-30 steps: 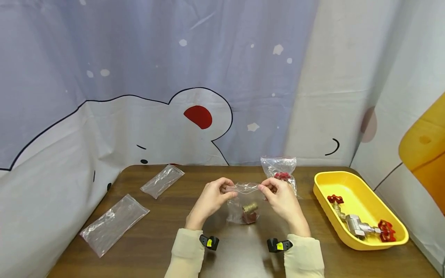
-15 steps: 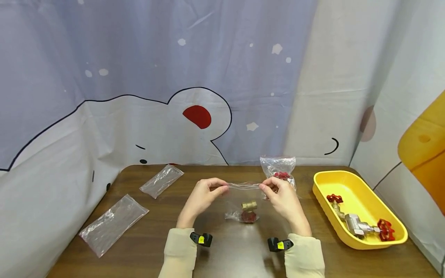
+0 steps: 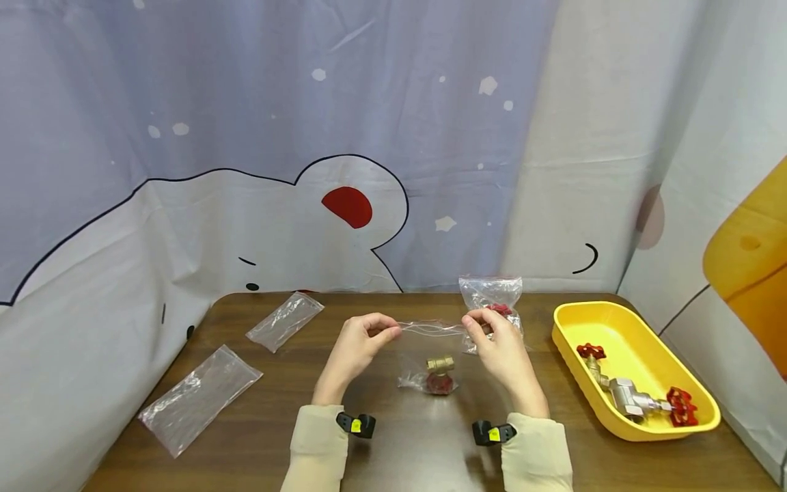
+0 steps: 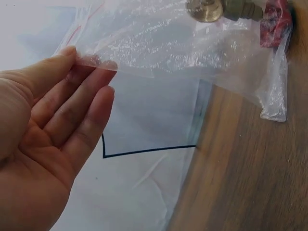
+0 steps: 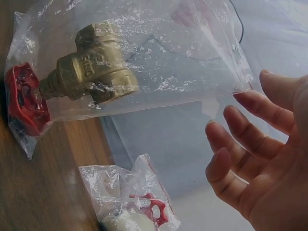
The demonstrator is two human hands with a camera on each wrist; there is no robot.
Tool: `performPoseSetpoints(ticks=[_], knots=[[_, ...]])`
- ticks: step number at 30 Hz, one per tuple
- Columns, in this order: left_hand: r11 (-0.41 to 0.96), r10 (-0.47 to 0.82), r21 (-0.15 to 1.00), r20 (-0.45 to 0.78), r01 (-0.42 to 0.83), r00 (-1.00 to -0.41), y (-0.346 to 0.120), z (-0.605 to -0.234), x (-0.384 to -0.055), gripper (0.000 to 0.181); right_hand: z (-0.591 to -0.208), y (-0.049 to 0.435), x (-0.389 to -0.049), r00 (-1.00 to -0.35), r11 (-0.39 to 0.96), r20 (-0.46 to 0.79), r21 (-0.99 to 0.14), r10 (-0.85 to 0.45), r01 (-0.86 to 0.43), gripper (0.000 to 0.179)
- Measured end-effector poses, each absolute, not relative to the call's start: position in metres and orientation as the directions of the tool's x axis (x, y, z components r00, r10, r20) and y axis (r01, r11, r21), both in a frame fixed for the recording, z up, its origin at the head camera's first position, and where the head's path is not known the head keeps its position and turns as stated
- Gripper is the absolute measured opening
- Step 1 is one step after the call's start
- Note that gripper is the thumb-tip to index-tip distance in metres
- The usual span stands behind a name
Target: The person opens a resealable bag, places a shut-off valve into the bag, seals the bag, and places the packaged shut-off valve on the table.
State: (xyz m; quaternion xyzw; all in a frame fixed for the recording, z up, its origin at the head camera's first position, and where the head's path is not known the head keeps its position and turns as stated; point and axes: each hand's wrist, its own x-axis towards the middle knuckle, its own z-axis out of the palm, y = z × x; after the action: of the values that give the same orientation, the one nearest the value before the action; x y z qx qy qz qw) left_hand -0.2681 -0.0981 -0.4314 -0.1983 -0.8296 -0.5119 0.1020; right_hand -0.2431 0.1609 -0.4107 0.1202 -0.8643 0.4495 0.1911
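Observation:
Between both hands stands a clear zip bag (image 3: 430, 330), its rim raised off the table. Inside its bottom lies a brass valve (image 5: 98, 70) with a red handwheel (image 5: 26, 101), which rests low toward the table. At the rim's left end, my left hand (image 3: 356, 345) pinches the plastic between thumb and fingertips, as the left wrist view shows. My right hand (image 3: 504, 352) is at the other top corner. In the right wrist view its thumb stands off the plastic, while the index finger touches the bag's corner and the remaining fingers curve loosely.
Behind the right hand is another bag (image 3: 492, 294) containing a red-wheeled valve. A yellow tray (image 3: 615, 314) on the right holds more valves (image 3: 627, 400). Two flat clear bags (image 3: 199, 400) lie on the left of the brown table (image 3: 264, 444). A printed curtain hangs behind.
My left hand has shifted left along the rim, drawing it out straighter and wider. The right hand moved slightly right, and its thumb has lifted from the corner.

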Motion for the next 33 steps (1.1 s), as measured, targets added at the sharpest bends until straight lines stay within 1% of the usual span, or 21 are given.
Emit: performPoseSetpoints(ticks=[10,18,21,25,27,29,33], knots=[[0.372,0.217,0.837,0.342,0.401,-0.914,-0.095,-0.434,-0.267,0.004,-0.408,0.16,-0.239,-0.899,0.545,0.437,-0.745,-0.036,-0.384,0.017],[0.318,0.195,0.873,0.321,0.37,-0.927,-0.094,-0.436,-0.268,0.006,-0.407,0.162,-0.239,-0.893,0.541,0.449,-0.742,-0.038,-0.396,0.017],[0.293,0.2,0.88,0.327,0.375,-0.924,-0.095,-0.438,-0.268,0.007,-0.407,0.16,-0.239,-0.891,0.548,0.453,-0.735,-0.04,-0.399,0.017],[0.295,0.208,0.868,0.35,0.4,-0.913,-0.096,-0.439,-0.269,0.006,-0.405,0.158,-0.238,-0.885,0.552,0.462,-0.725,-0.053,-0.411,0.014],[0.295,0.213,0.859,0.367,0.417,-0.906,-0.095,-0.439,-0.268,0.005,-0.402,0.155,-0.238,-0.874,0.548,0.479,-0.713,-0.076,-0.438,0.014],[0.288,0.218,0.856,0.377,0.429,-0.9,-0.094,-0.438,-0.268,0.005,-0.397,0.15,-0.237,-0.855,0.552,0.505,-0.681,-0.12,-0.48,0.018],[0.267,0.242,0.856,0.386,0.443,-0.89,-0.094,-0.437,-0.268,0.006,-0.386,0.134,-0.239,-0.815,0.601,0.522,-0.577,-0.25,-0.553,0.03]])
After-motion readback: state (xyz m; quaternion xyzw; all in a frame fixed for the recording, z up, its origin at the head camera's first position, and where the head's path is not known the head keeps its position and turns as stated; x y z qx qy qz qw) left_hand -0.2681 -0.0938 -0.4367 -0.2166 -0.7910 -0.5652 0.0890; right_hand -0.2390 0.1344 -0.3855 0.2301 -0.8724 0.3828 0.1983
